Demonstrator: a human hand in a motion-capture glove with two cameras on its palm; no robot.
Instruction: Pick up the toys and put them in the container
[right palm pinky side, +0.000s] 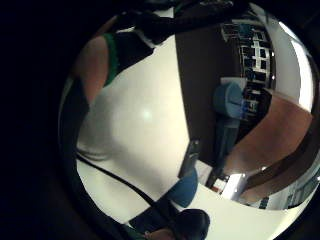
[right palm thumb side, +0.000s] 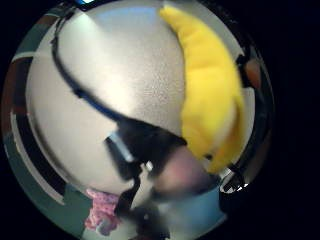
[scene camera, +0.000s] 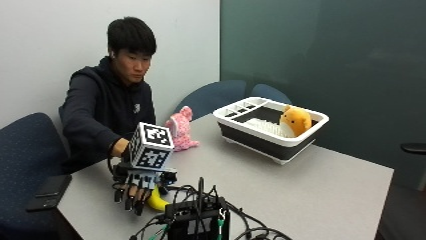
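My right hand (scene camera: 136, 187) hangs over the near left part of the table (scene camera: 319, 185), fingers pointing down and spread, nothing gripped yet. Yellow banana toy (scene camera: 157, 200) lies flat on the table just under and beside my fingertips; in the thumb side palm view it fills much of the frame (right palm thumb side: 210, 100), so palm is close. My guess: I'm lined up to close on it, can't tell if fingers touch it yet. Black box with cables (scene camera: 198, 220) sits right beside the banana at the near edge, so tight room there, better lift straight up. Next, pink plush toy (scene camera: 180, 130) stands upright near my body, apart from the hand. Middle of the table is open room for carrying across. Far right, container (scene camera: 266, 142) sits near the far edge, white rim, an orange plush (scene camera: 295, 121) already inside, leaning on its rack.
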